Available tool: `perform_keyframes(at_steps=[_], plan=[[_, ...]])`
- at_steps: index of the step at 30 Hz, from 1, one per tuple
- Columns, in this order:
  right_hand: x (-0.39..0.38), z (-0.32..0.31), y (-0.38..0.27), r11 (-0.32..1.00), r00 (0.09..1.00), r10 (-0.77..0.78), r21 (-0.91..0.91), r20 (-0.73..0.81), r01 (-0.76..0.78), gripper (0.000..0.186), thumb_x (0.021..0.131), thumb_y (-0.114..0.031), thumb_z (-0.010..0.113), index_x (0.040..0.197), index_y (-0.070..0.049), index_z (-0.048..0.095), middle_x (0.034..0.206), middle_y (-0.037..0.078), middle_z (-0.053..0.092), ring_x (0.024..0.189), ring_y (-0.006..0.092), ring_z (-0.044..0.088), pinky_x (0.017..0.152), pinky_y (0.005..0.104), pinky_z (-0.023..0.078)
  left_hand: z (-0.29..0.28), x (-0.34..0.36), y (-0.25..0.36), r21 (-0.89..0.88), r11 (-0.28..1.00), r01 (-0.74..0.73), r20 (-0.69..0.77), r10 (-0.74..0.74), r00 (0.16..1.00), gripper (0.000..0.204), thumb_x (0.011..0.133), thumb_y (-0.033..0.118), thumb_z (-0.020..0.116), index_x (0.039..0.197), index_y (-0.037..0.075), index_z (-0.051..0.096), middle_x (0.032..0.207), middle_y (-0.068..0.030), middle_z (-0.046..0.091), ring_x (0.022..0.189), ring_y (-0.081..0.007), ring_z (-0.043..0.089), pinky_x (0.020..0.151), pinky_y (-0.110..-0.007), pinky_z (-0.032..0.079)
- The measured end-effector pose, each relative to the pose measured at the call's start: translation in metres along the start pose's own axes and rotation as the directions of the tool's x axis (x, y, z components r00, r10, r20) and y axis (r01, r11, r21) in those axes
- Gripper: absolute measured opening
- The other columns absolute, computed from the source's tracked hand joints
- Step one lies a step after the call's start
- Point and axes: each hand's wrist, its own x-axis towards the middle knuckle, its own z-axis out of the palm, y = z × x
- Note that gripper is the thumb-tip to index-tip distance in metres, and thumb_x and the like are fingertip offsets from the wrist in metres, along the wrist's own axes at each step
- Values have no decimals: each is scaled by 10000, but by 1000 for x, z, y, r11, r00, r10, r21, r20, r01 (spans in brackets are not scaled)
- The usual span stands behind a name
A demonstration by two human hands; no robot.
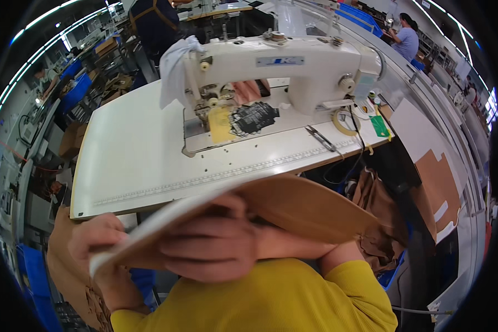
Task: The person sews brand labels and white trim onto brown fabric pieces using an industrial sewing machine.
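A long curved tan piece (299,207) with a white edge is held low over my lap, in front of the sewing table. My left hand (98,240) grips its lower left end with bent fingers. My right hand (205,249) lies curled against its tan face, slightly blurred, with some fingertips partly hidden. Beyond it stands a white sewing machine (315,69) with a pale cloth (174,77) draped on its left end. A yellow patch (220,127) and a dark printed piece (253,118) are beside the needle area.
Thread snips (321,138), a tape roll (346,124) and a ruler strip (221,174) are on the white table (127,144). Brown material (379,227) lies at right; blue bins (33,276) at left. A co-worker in dark clothing (152,25) and another in light blue (406,41) are behind.
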Motion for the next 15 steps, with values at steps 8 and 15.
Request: perform_keyframes(at_steps=[8, 15], plan=[[-69, 246, 147, 950, 711, 212, 28, 671, -310, 297, 865, -266, 620, 1107, -94, 629, 1200, 93, 570, 1163, 281, 516, 1060, 509, 334, -161, 17, -150, 999, -51, -8, -12, -382, 924, 595, 836, 203, 637, 1379, 66, 438, 1388, -165, 467, 1172, -365, 515, 979, -459, 408], [-52, 281, 231, 888, 565, 298, -6, 770, -460, 237, 927, -150, 532, 1116, -43, 628, 1159, 103, 611, 1104, 293, 564, 945, 386, 462, -103, -23, -233, 967, 197, 165, 32, -730, 683, 634, 948, 489, 463, 1483, 176, 327, 1552, -130, 246, 1429, -345, 222, 1103, -658, 136]])
